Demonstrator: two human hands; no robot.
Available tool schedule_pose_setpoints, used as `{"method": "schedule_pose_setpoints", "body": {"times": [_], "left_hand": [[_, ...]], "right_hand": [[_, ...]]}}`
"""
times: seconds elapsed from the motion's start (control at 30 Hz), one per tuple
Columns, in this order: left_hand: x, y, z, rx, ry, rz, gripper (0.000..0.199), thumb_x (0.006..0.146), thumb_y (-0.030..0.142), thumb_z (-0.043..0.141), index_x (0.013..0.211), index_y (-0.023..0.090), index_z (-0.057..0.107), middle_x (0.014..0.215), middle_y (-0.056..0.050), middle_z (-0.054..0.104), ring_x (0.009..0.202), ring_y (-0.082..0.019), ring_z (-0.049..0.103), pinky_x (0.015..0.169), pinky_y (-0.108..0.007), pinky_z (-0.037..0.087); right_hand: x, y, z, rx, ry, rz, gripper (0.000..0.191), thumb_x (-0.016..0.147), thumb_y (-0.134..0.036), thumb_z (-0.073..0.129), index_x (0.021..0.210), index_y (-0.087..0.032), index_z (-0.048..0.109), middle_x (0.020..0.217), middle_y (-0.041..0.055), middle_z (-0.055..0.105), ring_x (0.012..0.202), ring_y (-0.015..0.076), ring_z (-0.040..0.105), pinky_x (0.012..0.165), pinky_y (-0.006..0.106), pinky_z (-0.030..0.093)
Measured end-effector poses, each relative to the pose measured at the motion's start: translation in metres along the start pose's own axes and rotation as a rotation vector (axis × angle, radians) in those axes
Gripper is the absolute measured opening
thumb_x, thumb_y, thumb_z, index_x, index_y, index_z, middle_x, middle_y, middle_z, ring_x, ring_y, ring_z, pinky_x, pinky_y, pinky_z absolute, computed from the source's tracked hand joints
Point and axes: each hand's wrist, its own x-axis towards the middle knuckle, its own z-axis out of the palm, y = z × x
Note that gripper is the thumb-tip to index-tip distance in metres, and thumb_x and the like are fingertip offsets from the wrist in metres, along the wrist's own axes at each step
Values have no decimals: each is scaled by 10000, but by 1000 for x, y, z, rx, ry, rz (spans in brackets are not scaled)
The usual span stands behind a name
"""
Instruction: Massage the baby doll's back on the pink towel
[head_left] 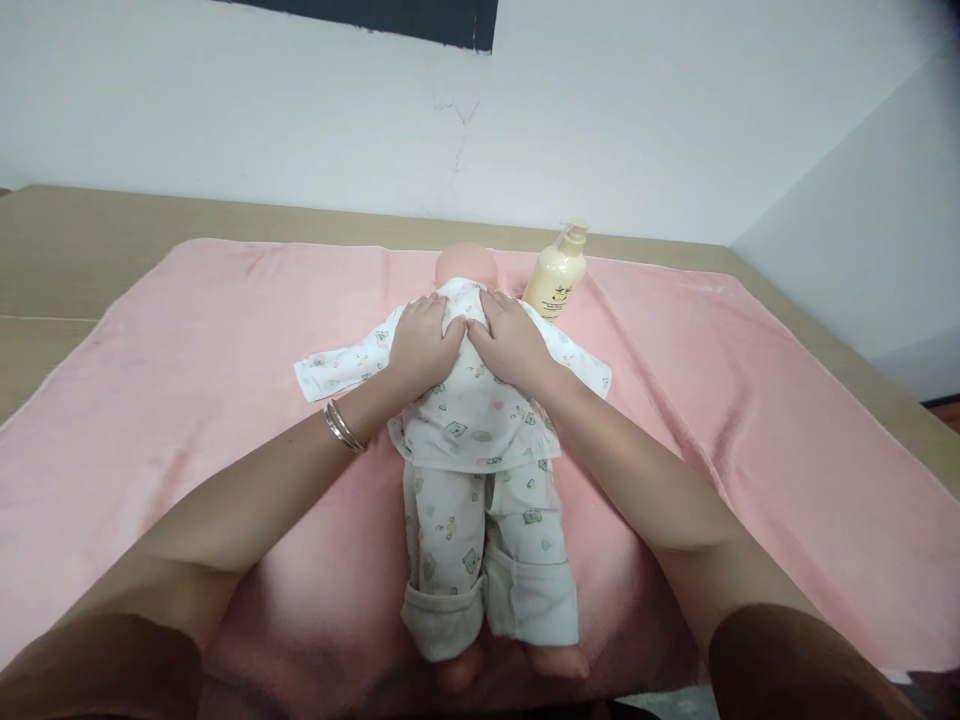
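Observation:
A baby doll [480,430] in a white patterned top and matching trousers with rolled cuffs lies on a pink blanket [225,400], its head away from me and its feet toward me. Its face does not show. My left hand [426,345] rests flat on the left of its upper back, fingers extended. On the right of the upper back lies my right hand [510,340], also flat. The two thumbs meet or nearly meet in the middle. Both sleeves of the top spread out sideways.
A cream pump bottle [557,275] stands on the blanket to the right of the doll's head. Under the blanket is a wooden table [97,215], with a white wall behind it. Folds run across the blanket's right side.

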Motion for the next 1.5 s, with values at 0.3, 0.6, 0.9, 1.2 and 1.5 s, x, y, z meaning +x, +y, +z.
{"method": "schedule_pose_setpoints", "body": {"times": [0.3, 0.6, 0.9, 1.2, 1.5], "left_hand": [[-19, 16, -3, 109, 56, 95, 446, 972, 256, 333, 1287, 84, 597, 1392, -183, 615, 1376, -307, 503, 1212, -500, 356], [1, 7, -13, 56, -44, -4, 388, 985, 358, 347, 1125, 146, 641, 1252, -139, 672, 1228, -283, 578, 1125, -449, 439], [-15, 23, -20, 181, -44, -26, 359, 979, 357, 370, 974, 131, 648, 1085, -188, 687, 1128, -333, 615, 1035, -477, 486], [-7, 17, -20, 90, -74, -31, 353, 959, 351, 372, 960, 132, 649, 1093, -170, 691, 1119, -314, 618, 1039, -465, 484], [-4, 5, -3, -179, 23, -25, 442, 924, 315, 408, 1252, 134, 644, 1407, -113, 622, 1355, -266, 518, 1213, -441, 366]], "right_hand": [[-3, 2, -25, 8, -117, -23, 512, 1017, -408, 364, 1383, -90, 527, 1475, 203, 544, 1373, 336, 499, 1130, 485, 406], [-20, -24, -30, -161, -76, 62, 391, 1031, -351, 330, 1096, -126, 642, 1144, 191, 707, 1083, 322, 656, 882, 412, 519], [-6, -10, -18, -172, -56, 80, 476, 1048, -353, 302, 1213, -45, 627, 1355, 232, 618, 1319, 351, 538, 1094, 449, 426], [-20, -28, -31, -264, -108, 104, 459, 1046, -333, 297, 1098, -64, 665, 1152, 214, 695, 1125, 324, 646, 952, 398, 489], [-13, -20, -23, -189, -97, 37, 521, 1048, -309, 275, 1328, 37, 547, 1445, 272, 541, 1396, 353, 468, 1169, 449, 350]]}}
